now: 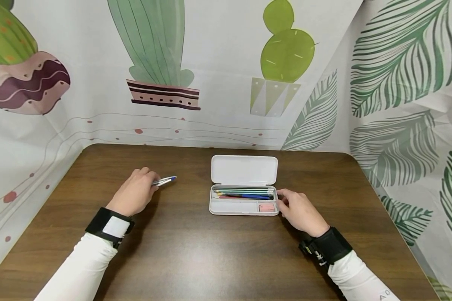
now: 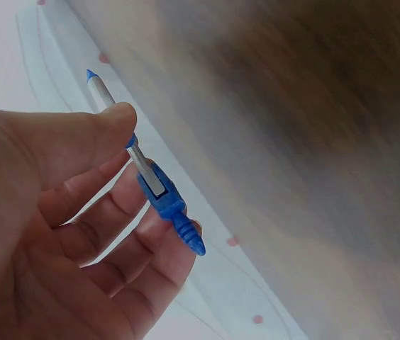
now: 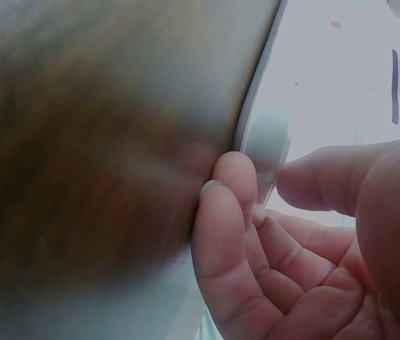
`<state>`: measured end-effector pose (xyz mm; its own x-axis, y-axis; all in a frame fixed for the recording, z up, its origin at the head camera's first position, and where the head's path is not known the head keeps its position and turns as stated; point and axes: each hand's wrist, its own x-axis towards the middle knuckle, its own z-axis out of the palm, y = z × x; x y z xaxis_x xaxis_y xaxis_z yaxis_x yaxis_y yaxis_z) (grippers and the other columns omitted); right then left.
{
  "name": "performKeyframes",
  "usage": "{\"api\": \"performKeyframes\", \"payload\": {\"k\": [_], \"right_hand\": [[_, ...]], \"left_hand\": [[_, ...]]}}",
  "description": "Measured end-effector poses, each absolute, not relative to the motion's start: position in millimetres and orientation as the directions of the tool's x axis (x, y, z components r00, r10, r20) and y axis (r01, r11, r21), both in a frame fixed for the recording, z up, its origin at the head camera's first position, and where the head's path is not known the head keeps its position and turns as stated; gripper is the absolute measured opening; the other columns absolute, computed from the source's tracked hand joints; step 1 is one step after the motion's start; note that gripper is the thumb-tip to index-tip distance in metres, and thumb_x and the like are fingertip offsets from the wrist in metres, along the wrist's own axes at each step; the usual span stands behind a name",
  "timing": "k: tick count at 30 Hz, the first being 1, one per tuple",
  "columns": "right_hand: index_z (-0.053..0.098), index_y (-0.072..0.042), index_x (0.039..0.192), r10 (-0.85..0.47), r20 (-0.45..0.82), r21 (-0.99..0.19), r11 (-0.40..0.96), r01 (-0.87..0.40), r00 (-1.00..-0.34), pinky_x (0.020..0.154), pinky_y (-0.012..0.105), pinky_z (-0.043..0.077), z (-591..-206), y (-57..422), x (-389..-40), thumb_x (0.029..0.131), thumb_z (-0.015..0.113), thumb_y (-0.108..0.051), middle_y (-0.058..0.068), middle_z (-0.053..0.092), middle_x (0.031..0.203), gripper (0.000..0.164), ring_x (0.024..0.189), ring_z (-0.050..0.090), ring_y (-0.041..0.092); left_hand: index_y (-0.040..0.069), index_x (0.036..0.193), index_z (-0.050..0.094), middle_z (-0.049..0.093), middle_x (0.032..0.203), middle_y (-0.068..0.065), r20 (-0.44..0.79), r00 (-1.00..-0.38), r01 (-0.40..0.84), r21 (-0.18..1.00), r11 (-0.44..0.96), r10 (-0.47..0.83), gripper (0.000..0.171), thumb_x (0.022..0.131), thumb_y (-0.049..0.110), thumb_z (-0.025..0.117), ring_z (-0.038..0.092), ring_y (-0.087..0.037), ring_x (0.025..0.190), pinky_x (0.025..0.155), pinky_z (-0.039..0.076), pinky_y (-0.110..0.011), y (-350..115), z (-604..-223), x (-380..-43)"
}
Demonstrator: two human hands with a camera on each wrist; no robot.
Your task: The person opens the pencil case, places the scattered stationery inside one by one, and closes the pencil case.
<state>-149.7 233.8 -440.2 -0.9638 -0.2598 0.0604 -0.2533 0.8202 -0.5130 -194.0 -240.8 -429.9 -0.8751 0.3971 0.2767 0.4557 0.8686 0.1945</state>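
Note:
My left hand (image 1: pixel 133 193), over the left part of the table, pinches a drawing compass (image 2: pixel 161 188) between thumb and fingers. Its blue ribbed handle and hinge, silver legs and blue tip show in the left wrist view. An opened white pencil case (image 1: pixel 233 207) lies right of centre, its lid (image 1: pixel 245 170) tipped back. My right hand (image 1: pixel 299 211) grips the case's right end, thumb on one side and fingers on the other. Inside are several pencils (image 1: pixel 229 189), a blue pen (image 1: pixel 250 196) and a pink eraser (image 1: pixel 266 207) in the small front-right compartment.
The brown wooden table (image 1: pixel 196 255) carries the case. White cloth with cactus prints (image 1: pixel 229 62) hangs behind its far edge, and leaf-patterned cloth (image 1: pixel 395 146) hangs on the right. Each wrist wears a black band (image 1: pixel 331 245).

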Motion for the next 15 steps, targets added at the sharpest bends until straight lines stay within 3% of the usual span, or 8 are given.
{"api": "performKeyframes", "payload": {"k": [15], "right_hand": [[0.065,0.006,0.134,-0.265,0.066,-0.512,0.818,-0.261,-0.962,0.068,0.033,0.053,-440.2,233.6,-149.5,0.105,0.063,-0.011,0.002,0.071,0.089,0.033,0.070,0.060,0.009]], "left_hand": [[-0.005,0.104,0.071,0.066,0.096,-0.014,0.356,-0.826,0.521,0.183,0.834,0.437,0.017,0.089,-0.008,0.078,0.059,-0.034,0.089,0.079,0.053,-0.043,-219.6,-413.8,-177.3]]}}
